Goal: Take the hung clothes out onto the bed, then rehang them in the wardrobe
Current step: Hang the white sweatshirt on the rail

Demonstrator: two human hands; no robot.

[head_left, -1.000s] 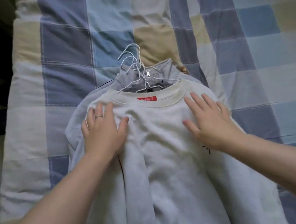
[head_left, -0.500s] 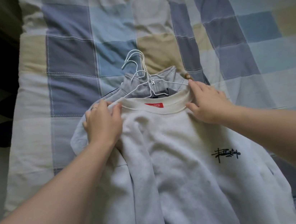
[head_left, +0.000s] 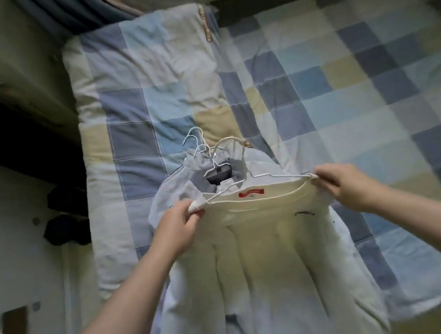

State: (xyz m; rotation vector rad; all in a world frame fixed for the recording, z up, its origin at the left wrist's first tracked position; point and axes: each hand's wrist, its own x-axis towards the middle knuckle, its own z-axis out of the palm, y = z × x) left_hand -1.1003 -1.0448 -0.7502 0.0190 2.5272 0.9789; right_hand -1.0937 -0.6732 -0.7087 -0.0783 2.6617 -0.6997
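Lifting the sweatshirt point(head_left: 266, 245) off the pile looks to be the step in hand, and several things could spoil it. Far left of the sweatshirt the bed point(head_left: 126, 100) ends and the floor point(head_left: 10, 222) begins. The pile point(head_left: 172, 190) of other clothes lies under and behind the sweatshirt, near that edge, so a sideways tug could slide it over.

The left hand point(head_left: 177, 223) pinches the sweatshirt's left shoulder, fingers and thumb curled round a fold of cloth with the hanger's tip apparently inside. If only cloth is held, the wire could drop out of that shoulder.

Just behind the collar, the hanger point(head_left: 271, 175) shows bare wire running out to the right. It seems to ride high in the neck opening rather than sit in the shoulders, so the sweatshirt may slip off on one side. It curves up behind the collar close to the hooks point(head_left: 202, 138) of the pile's hangers. Whether they touch I cannot tell, but a snag would drag the pile along.

The right hand point(head_left: 342, 187) grips the right tip of the wire and the shoulder cloth there. Uneven lifting by the two hands would tilt the hanger. The sweatshirt's body drapes toward the person over the pile, and its hem, out of view, could catch or trail.
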